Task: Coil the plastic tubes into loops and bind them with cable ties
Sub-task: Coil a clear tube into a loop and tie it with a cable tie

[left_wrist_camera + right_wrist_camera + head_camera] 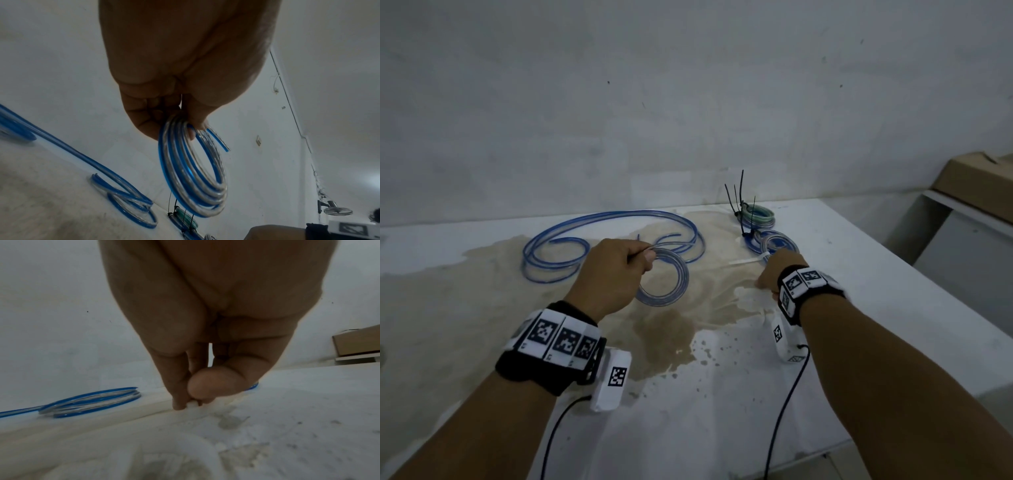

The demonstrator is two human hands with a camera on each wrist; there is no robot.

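Observation:
My left hand [649, 256] [191, 129] holds a small coil of blue and clear tube [666, 279] [193, 170] just above the table, fingers curled round its top. One cut tube end sticks out past the thumb. My right hand [774, 263] [191, 402] reaches down to the table, and its thumb and fingertips pinch the end of a white cable tie [744, 262] [144, 409] lying flat. Loose blue tubes [599, 240] [127, 199] sprawl in wide loops at the back left.
Two bound coils [758, 216] [777, 241] with black cable ties [739, 195] standing up lie at the back right. The white table [876, 281] has a brown stain [664, 329]. A blurred white heap [174, 451] sits under my right wrist. A cardboard box [979, 181] stands far right.

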